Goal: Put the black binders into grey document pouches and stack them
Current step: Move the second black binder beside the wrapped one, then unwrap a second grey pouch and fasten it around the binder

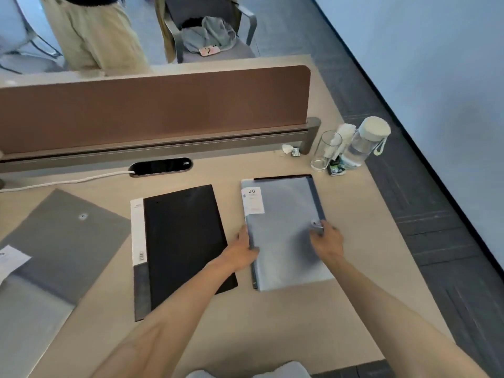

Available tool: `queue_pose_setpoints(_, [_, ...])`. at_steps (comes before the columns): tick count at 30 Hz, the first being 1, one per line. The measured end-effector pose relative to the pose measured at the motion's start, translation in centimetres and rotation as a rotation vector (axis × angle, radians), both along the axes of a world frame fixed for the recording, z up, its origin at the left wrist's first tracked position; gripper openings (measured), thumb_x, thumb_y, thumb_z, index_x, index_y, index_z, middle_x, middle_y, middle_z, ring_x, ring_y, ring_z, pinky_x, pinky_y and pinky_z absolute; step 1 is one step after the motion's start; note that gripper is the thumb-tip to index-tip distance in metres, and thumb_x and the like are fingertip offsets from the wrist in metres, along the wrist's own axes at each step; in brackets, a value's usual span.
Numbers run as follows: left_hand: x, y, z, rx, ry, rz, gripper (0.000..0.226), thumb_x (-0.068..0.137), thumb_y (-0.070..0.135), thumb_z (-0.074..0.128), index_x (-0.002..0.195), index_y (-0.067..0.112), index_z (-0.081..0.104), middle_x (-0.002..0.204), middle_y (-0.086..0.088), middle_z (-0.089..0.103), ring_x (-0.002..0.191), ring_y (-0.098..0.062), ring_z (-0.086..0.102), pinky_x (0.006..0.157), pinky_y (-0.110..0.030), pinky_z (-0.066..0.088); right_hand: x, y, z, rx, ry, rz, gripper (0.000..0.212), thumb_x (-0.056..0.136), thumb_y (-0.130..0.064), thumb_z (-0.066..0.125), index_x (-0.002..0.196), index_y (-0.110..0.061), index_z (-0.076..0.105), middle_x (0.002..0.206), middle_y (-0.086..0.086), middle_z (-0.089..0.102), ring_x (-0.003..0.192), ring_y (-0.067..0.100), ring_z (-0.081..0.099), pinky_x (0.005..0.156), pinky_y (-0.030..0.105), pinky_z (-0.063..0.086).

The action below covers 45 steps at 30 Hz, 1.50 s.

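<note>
A grey document pouch (283,230) lies on the desk at centre right, with a black binder's edges showing inside along its top and right side. My left hand (242,251) grips the pouch's left edge. My right hand (326,238) pinches the pouch's right edge at the snap button. A second black binder (182,246) with a white label strip lies flat to the left of it. Another grey pouch (62,241), flap snap visible, lies at the far left with a white paper slip on it.
A brown divider panel (152,110) runs along the back of the desk (272,323), with a cable port and white cable below it. A glass (326,151), tissue and a water bottle (365,143) stand at the back right corner. A chair and a standing person are beyond the divider.
</note>
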<state>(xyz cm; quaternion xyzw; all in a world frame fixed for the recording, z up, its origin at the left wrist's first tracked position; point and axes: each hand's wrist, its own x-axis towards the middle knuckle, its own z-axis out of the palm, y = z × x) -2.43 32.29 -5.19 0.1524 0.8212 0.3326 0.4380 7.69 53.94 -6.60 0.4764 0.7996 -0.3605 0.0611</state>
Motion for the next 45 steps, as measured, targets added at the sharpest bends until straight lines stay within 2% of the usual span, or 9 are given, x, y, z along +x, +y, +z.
queue_pose_setpoints(6, [0.9,4.0,-0.7,0.177,-0.296,0.590,0.063,0.071,0.020,0.071,0.126,0.018,0.042,0.119,-0.003,0.063,0.097,-0.016,0.065,0.075,-0.027,0.053,1.8,2.1,-0.9,-0.025,0.061,0.042,0.049,0.084,-0.030,0.059,0.127,-0.008,0.052,0.119,0.015,0.057,0.116,0.037,0.046,0.098,0.042,0.041])
queue_pose_setpoints(10, [1.2,5.1,0.2,0.268,-0.424,0.797,0.049,0.077,0.018,0.072,0.121,0.012,0.050,0.114,-0.010,0.066,0.098,-0.026,0.065,0.085,-0.038,0.053,1.8,3.5,-0.8,-0.097,0.112,0.029,0.032,0.083,-0.045,0.055,0.102,-0.019,0.060,0.100,0.006,0.064,0.097,0.031,0.057,0.081,0.038,0.048])
queue_pose_setpoints(23, [-1.0,-10.0,2.9,0.399,-0.257,0.894,0.054,0.070,0.019,0.079,0.116,0.022,0.053,0.110,-0.009,0.067,0.098,-0.028,0.067,0.079,-0.042,0.056,-6.1,-7.2,3.0,-0.475,0.206,0.115,0.032,0.093,-0.028,0.055,0.116,-0.006,0.054,0.096,0.003,0.053,0.096,0.024,0.054,0.094,0.038,0.041])
queue_pose_setpoints(27, [-2.6,-16.2,2.9,0.444,-0.138,1.000,0.068,0.065,0.018,0.076,0.124,0.027,0.046,0.115,-0.006,0.065,0.096,-0.027,0.068,0.077,-0.042,0.056,-9.1,-14.0,3.0,-0.526,0.163,0.206,0.035,0.072,-0.043,0.062,0.096,-0.019,0.062,0.098,-0.001,0.070,0.095,0.018,0.063,0.096,0.044,0.048])
queue_pose_setpoints(32, [-5.3,-20.6,1.2,0.340,0.018,0.933,0.057,0.067,0.007,0.072,0.118,0.016,0.050,0.110,-0.006,0.057,0.099,-0.020,0.061,0.064,-0.018,0.048,-10.9,-18.7,1.8,-0.464,0.124,0.202,0.050,0.078,-0.038,0.062,0.122,-0.015,0.056,0.125,-0.001,0.060,0.115,0.024,0.056,0.095,0.036,0.045])
queue_pose_setpoints(35, [-6.3,-22.1,-0.6,0.306,-0.040,0.874,0.057,0.071,0.004,0.068,0.123,0.010,0.048,0.120,-0.007,0.057,0.105,-0.025,0.062,0.079,-0.031,0.056,-11.0,-20.6,1.7,-0.410,0.078,0.185,0.059,0.090,-0.027,0.057,0.144,-0.014,0.036,0.138,0.005,0.047,0.125,0.025,0.047,0.092,0.029,0.041])
queue_pose_setpoints(38, [-6.9,-22.1,-1.8,0.306,-0.078,0.826,0.066,0.058,0.017,0.068,0.120,0.017,0.046,0.122,-0.009,0.055,0.108,-0.025,0.060,0.086,-0.042,0.054,-11.4,-21.5,1.4,-0.324,0.074,0.146,0.059,0.089,-0.026,0.057,0.144,-0.013,0.037,0.139,0.007,0.049,0.125,0.026,0.048,0.102,0.032,0.039])
queue_pose_setpoints(43, [-6.5,-18.3,-1.4,0.342,-0.144,0.716,0.048,0.083,-0.004,0.061,0.122,0.018,0.043,0.105,0.005,0.057,0.092,-0.013,0.058,0.063,-0.011,0.047,-9.9,-19.4,1.9,-0.289,0.045,0.055,0.050,0.088,-0.019,0.060,0.135,-0.010,0.047,0.130,0.009,0.055,0.116,0.026,0.053,0.096,0.030,0.040])
queue_pose_setpoints(45, [-6.0,-16.6,-1.4,0.316,-0.165,0.649,0.045,0.085,0.001,0.061,0.122,0.020,0.043,0.110,0.003,0.058,0.099,-0.016,0.058,0.080,-0.021,0.049,-8.6,-17.4,2.3,-0.272,0.031,0.032,0.055,0.089,-0.024,0.060,0.139,-0.011,0.043,0.136,0.008,0.051,0.125,0.027,0.049,0.102,0.031,0.038])
